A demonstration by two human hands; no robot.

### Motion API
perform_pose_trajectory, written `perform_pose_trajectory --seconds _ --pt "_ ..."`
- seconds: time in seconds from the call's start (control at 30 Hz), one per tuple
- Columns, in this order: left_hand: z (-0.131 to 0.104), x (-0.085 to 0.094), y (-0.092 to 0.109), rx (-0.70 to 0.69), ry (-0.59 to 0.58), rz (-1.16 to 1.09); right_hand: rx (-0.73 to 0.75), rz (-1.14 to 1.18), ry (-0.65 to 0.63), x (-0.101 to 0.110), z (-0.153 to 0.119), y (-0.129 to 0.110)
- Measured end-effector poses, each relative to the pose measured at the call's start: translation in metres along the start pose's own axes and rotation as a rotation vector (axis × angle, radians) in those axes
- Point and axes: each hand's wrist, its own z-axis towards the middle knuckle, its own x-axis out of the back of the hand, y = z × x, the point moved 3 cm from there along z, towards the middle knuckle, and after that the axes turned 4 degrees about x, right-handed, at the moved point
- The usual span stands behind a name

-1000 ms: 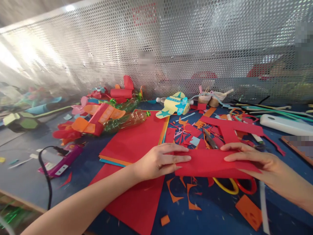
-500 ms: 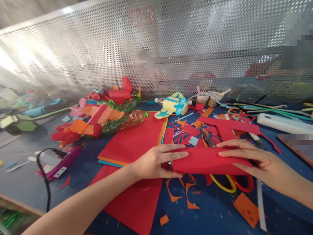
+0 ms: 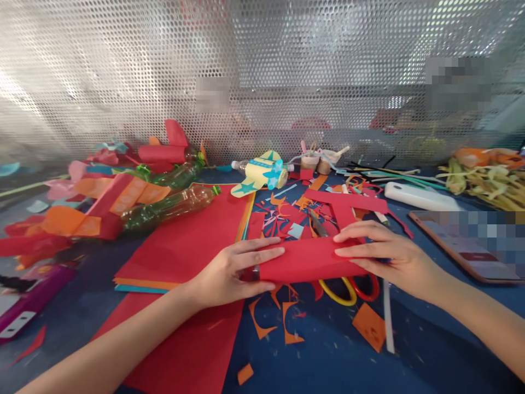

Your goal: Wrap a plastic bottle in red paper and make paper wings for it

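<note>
Both hands hold a sheet of red paper (image 3: 305, 258) that is rolled into a lying tube. My left hand (image 3: 223, 272) grips the tube's left end, fingers over the top and thumb below. There a clear, shiny piece (image 3: 256, 272), possibly part of a plastic bottle, sticks out of the paper; the rest of it is hidden. At the other end, my right hand (image 3: 394, 257) rests its fingers on the top and front of the paper. Scissors with yellow and red handles (image 3: 342, 293) lie under the tube, their blades pointing away behind it.
Left of the tube lies a stack of coloured paper (image 3: 172, 241), red on top. Paper-trimmed bottles (image 3: 176, 205) and a yellow bottle plane (image 3: 262, 174) stand behind. A phone (image 3: 463, 246), a white glue gun (image 3: 422, 197) and scraps (image 3: 291, 323) surround the hands. A perforated metal panel (image 3: 266, 65) closes the back.
My view has turned to the right, so everything sits further left and more of the phone shows. Both hands stay on the red paper, and its right lower edge now lies closer to the tube.
</note>
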Motion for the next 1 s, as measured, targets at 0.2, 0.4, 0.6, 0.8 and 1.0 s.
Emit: perform_pose_trajectory --seconds 0.2,0.4,0.6,0.8,1.0 --pt "-0.001 0.000 -0.004 0.008 -0.022 0.021 0.038 -0.119 -0.079 0.006 0.003 -0.006" --pt "-0.001 -0.001 -0.014 0.036 0.000 0.022 0.008 -0.110 -0.073 0.025 0.005 -0.008" --pt "0.000 0.000 -0.020 0.111 0.075 0.081 -0.506 -0.331 -0.085 0.061 -0.008 0.005" --pt "0.001 -0.001 -0.023 0.078 0.139 0.128 -0.717 -0.655 -0.415 0.045 -0.051 0.006" --pt "0.002 -0.001 -0.015 0.108 0.129 0.113 -0.712 -0.748 -0.326 0.026 -0.067 0.017"
